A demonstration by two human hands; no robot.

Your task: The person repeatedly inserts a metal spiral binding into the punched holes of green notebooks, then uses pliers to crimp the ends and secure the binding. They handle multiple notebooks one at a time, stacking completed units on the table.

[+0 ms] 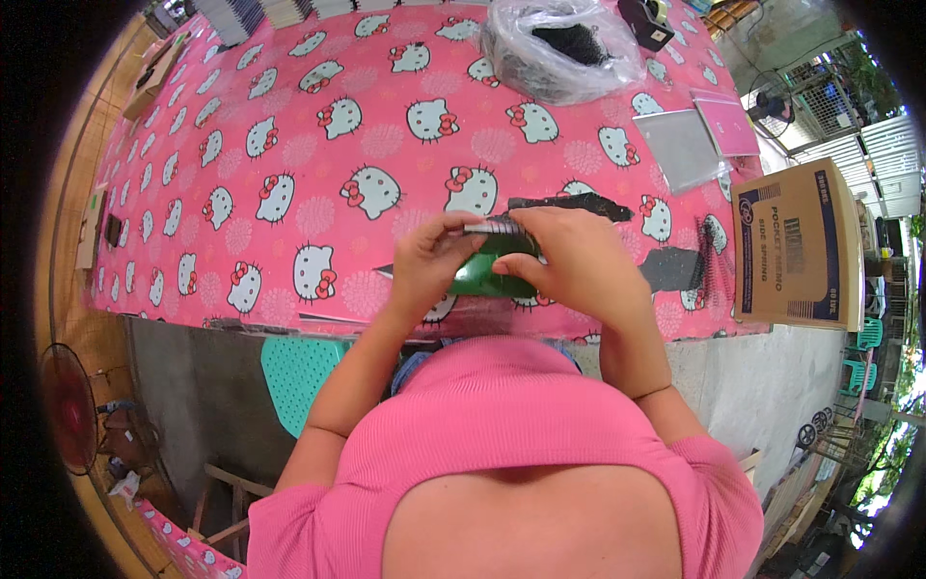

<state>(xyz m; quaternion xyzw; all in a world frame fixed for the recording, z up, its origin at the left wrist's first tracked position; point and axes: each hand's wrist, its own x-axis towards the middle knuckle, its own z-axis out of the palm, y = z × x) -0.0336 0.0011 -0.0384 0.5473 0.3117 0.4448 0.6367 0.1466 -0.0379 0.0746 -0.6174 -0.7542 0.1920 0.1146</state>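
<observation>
Close to the table's near edge, both my hands are closed on a small notebook (485, 274) with a shiny green cover. Along its far edge runs a row of dark spiral binding. My left hand (436, 262) pinches the left end between thumb and fingers. On the other side, my right hand (579, 261) lays its thumb on the green cover, its fingers curled over the bound edge. Just beyond lies a black strip (588, 205). A dark grey flat piece (672, 268) rests right of my right hand, beside loose black wire coils (709, 265).
The table has a pink patterned cover (371, 256). A cardboard box (796, 246) stands at its right edge, near clear plastic sheets (678, 148). Farther back are a plastic bag (526, 68) of black coils, a tape dispenser (648, 21) and notebook stacks (231, 17). A green stool (299, 376) stands below.
</observation>
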